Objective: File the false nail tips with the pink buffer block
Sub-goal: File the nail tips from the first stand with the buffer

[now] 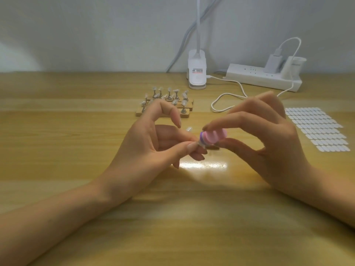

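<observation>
Pink buffer block (214,136), pinched crosswise by right hand (269,141); its left end meets nail tip (199,144), pinched by left hand (146,148).

Pink buffer block (215,136): pink with a purple band at its left end, motion-blurred, centre of frame, raised off the table and roughly level. It is pinched by the right hand (269,143).

Its purple end meets a small clear false nail tip (198,144), pinched by the left hand (153,148).

Further clear tips (169,96) stand upright, grouped at upper centre of frame.
</observation>
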`<state>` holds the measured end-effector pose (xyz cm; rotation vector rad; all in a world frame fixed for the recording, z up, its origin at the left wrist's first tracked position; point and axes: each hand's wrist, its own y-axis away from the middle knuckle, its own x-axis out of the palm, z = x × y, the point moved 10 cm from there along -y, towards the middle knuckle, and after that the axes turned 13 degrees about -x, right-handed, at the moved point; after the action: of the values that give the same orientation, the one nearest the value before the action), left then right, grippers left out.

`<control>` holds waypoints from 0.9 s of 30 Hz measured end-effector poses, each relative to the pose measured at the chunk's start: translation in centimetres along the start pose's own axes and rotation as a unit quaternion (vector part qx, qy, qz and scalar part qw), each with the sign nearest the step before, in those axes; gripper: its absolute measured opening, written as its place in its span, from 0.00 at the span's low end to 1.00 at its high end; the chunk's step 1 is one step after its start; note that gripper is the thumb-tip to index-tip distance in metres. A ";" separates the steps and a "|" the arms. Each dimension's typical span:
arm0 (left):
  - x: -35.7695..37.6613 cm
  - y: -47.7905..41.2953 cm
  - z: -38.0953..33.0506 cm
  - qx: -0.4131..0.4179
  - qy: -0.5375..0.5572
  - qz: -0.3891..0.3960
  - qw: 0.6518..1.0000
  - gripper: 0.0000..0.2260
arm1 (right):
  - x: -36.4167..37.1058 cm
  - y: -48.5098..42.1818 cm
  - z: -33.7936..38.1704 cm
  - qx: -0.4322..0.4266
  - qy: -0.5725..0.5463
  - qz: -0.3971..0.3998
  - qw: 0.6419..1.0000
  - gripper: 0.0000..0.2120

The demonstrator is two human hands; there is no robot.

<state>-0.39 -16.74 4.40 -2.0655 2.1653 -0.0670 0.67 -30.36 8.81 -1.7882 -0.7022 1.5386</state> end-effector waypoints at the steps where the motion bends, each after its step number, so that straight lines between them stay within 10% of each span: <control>1: 0.0 0.1 -0.2 0.006 -0.005 -0.004 1.000 0.19 | 0.0 0.0 0.1 -0.009 0.002 0.000 1.000 0.07; 27: 0.2 0.4 -0.7 0.039 -0.054 -0.014 0.998 0.18 | 0.1 -0.3 0.7 -0.011 -0.031 0.000 0.999 0.07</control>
<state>-0.93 -16.96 5.07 -2.0090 2.0376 -0.0418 0.03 -30.01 8.94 -1.7631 -0.7517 1.5992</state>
